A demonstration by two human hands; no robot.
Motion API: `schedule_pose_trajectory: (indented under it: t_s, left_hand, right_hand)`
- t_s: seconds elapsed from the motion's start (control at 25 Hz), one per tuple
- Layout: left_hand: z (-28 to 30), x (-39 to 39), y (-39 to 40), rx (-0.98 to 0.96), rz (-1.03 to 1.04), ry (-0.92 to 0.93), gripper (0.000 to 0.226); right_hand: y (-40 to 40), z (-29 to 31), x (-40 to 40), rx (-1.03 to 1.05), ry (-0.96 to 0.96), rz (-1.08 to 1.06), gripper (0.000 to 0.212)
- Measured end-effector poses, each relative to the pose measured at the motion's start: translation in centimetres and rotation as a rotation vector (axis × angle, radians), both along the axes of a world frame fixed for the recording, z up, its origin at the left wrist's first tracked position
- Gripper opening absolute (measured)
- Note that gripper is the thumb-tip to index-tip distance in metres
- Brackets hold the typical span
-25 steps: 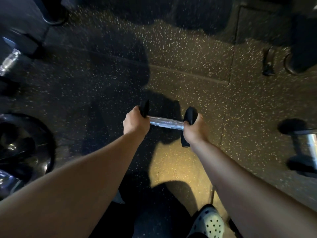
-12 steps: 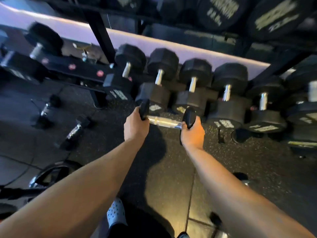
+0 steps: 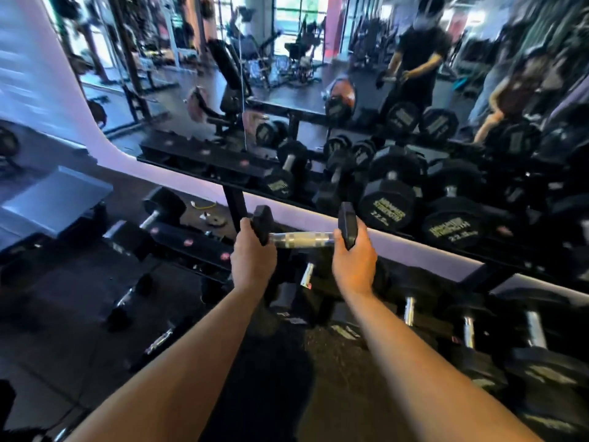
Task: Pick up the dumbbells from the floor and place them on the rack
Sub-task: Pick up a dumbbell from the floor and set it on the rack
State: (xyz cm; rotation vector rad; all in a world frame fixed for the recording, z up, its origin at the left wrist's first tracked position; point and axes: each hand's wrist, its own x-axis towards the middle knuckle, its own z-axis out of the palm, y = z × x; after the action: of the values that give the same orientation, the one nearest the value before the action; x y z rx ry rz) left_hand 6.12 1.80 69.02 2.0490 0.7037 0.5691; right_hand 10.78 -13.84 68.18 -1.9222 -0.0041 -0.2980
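Note:
I hold one small black dumbbell with a chrome handle [image 3: 301, 240] level in the air, one hand on each end. My left hand [image 3: 253, 255] grips its left head and my right hand [image 3: 353, 258] grips its right head. It hangs just in front of the black dumbbell rack [image 3: 234, 204], between the upper shelf and the lower shelf. The upper shelf carries several large black dumbbells [image 3: 387, 199] to the right and is bare at its left part. More dumbbells [image 3: 467, 327] sit on the lower shelf below my hands.
Two small dumbbells [image 3: 127, 298] lie on the dark rubber floor at the left. A grey bench pad [image 3: 54, 199] stands at the far left. A wall mirror [image 3: 287, 74] behind the rack reflects gym machines and a person in black.
I have straightened up with the dumbbell: the view swung from the floor up to the rack and mirror. The dumbbell rose from floor level to between the rack's shelves, both hands still on its ends.

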Motion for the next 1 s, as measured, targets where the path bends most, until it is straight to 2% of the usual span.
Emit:
schedule_pose_trajectory:
  t_s: [0.28,0.52,0.72,0.92,1.0]
  left_hand:
    - [2.6,6.8,7.9,-0.153,0.093,-0.175,0.018]
    - [2.4,15.6,16.3,-0.128,0.165,-0.201,0.024]
    - [2.4,25.1,21.8,-0.097,0.277,-0.273,0.026]
    - [2.5,33.2,27.9,-0.07,0.369,-0.286,0.027]
    - [2.5,35.7,30.5,-0.07,0.406,-0.288,0.026]
  right_hand:
    - [9.2,2.4,8.1,0.021,-0.036,0.091,0.049]
    - [17.5,3.5,17.0,0.064,-0.054,0.204,0.047]
    - [24.9,1.6,29.3,0.052,-0.077,0.309,0.058]
    - [31.4,2.3,38.8,0.054,-0.096,0.416,0.053]
    - [34.8,2.2,42.1,0.029,-0.096,0.47,0.058]
